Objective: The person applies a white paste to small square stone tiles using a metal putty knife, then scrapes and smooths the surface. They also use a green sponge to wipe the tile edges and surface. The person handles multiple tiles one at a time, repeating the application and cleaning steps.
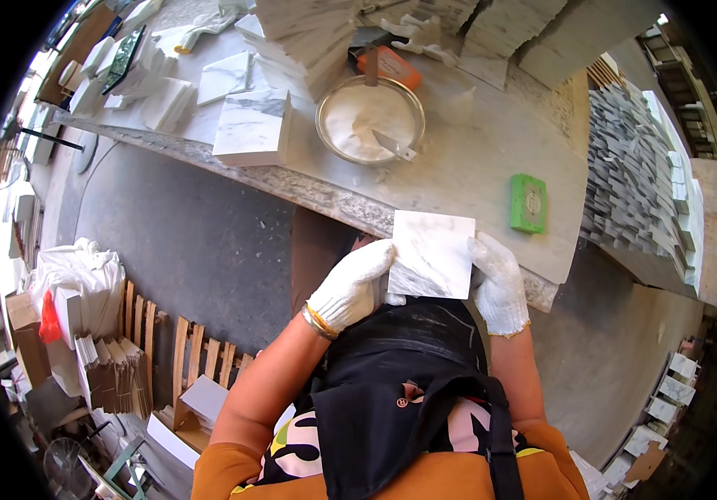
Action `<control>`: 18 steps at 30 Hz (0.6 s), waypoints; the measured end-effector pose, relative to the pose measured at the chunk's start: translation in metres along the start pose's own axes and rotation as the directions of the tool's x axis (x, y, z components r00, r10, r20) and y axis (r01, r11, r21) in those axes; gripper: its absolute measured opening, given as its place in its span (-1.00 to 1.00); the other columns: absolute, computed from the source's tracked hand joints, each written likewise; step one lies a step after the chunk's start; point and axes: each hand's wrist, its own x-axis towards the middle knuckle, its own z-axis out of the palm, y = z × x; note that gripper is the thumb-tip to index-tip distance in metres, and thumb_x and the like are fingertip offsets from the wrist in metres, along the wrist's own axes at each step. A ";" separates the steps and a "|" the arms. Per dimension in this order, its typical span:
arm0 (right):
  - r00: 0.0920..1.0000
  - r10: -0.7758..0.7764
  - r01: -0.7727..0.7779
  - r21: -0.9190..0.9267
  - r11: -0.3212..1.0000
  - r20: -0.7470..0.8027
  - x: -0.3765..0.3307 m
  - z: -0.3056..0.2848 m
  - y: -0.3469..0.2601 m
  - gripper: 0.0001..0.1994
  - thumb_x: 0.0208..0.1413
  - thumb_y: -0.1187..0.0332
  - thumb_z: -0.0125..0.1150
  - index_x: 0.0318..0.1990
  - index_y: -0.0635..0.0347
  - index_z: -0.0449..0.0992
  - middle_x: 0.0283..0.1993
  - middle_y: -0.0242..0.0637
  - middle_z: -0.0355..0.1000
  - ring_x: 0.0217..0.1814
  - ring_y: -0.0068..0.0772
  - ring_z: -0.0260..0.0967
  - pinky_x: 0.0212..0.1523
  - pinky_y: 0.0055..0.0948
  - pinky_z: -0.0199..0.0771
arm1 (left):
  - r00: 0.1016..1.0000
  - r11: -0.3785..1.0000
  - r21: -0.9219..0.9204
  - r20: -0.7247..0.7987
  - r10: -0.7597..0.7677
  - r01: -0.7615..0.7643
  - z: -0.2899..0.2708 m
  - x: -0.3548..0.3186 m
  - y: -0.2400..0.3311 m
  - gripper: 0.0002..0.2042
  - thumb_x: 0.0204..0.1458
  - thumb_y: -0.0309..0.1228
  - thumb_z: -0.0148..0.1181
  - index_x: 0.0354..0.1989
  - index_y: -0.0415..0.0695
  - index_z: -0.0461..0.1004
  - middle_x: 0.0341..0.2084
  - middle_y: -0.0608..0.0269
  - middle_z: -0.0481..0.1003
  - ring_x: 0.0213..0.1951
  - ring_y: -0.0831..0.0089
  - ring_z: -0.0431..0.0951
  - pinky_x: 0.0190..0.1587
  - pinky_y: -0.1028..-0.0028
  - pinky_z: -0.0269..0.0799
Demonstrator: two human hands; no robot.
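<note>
- The grey floor (pixel 192 217) spread on both sides of you, with wooden slats (pixel 194 357) showing near your left forearm.
- The tabletop (pixel 467 179) lay beyond you; its near edge slanted from upper left down to lower right, passing behind your work.
- The metal bowl (pixel 320 125) of white powder stood back from that edge, leaving a stretch of room between it and your right side.
- The stack of white tiles (pixel 252 125) sat left of the bowl, right by the edge.
- Your left hand (pixel 350 283) and right hand (pixel 501 283), both gloved, gripped opposite sides of one tile, forearms angled inward.
- That white tile (pixel 432 254) was held before you at the near edge, face up toward you, turned slightly clockwise; nearly square, it showed no clear long axis.
- The green block (pixel 528 203) lay beyond your right hand.
</note>
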 end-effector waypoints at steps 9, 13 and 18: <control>1.000 0.015 -0.015 0.031 0.999 -0.005 0.000 0.004 -0.002 -0.64 0.31 0.21 0.23 0.02 0.40 0.54 -0.14 -0.30 0.56 -0.15 -0.55 0.51 -0.14 -0.52 0.51 | 0.999 0.997 0.056 0.009 -0.045 0.045 -0.014 0.000 0.001 -0.48 0.22 -0.24 0.27 0.28 -0.25 0.37 0.03 0.18 0.56 0.01 0.36 0.59 -0.09 0.36 0.58; 0.998 -0.026 0.026 -0.004 1.000 0.059 0.005 -0.007 -0.002 -0.59 0.31 0.20 0.23 0.06 0.45 0.53 -0.05 -0.25 0.56 -0.03 -0.51 0.50 0.01 -0.48 0.51 | 0.998 0.935 0.356 0.059 -0.021 -0.001 0.015 -0.007 0.025 -0.41 0.14 -0.21 0.35 0.25 -0.35 0.40 -0.11 0.15 0.60 -0.24 0.42 0.65 -0.24 0.44 0.58; 0.998 -0.039 0.046 -0.123 0.991 0.058 0.007 0.002 -0.013 -0.48 0.32 0.13 0.23 0.17 0.49 0.48 -0.01 -0.22 0.56 0.02 -0.46 0.50 0.09 -0.43 0.49 | 0.993 0.878 0.472 0.042 -0.107 0.075 0.012 0.000 0.034 -0.42 0.11 -0.30 0.36 0.22 -0.43 0.40 -0.17 0.11 0.61 -0.29 0.46 0.63 -0.29 0.49 0.60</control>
